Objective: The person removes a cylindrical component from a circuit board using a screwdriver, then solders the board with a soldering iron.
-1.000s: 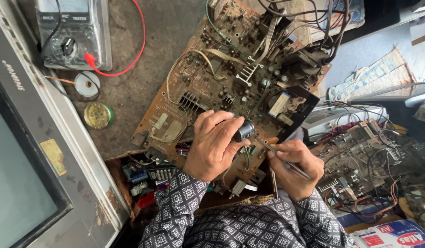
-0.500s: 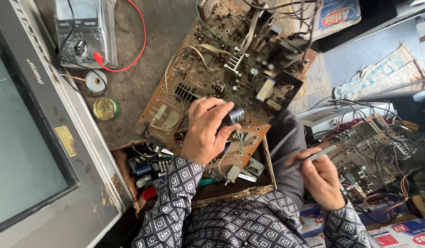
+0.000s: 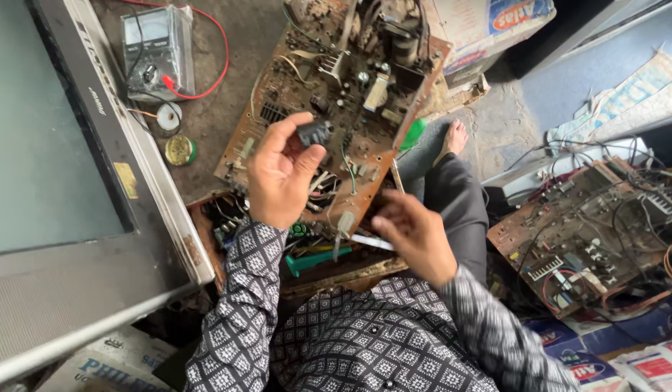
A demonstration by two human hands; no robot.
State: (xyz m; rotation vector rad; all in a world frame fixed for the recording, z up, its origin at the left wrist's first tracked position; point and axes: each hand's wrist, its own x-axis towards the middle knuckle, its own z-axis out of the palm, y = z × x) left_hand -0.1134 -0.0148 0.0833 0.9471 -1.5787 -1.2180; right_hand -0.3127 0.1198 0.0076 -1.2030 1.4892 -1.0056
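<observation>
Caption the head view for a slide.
Left hand grips a small dark component above a brown circuit board; right hand holds a thin tool.

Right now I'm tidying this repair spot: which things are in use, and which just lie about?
In use: left hand holding small dark component; right hand with thin tool; brown circuit board.

Lying about: meter; round tin; second board; television.
</observation>
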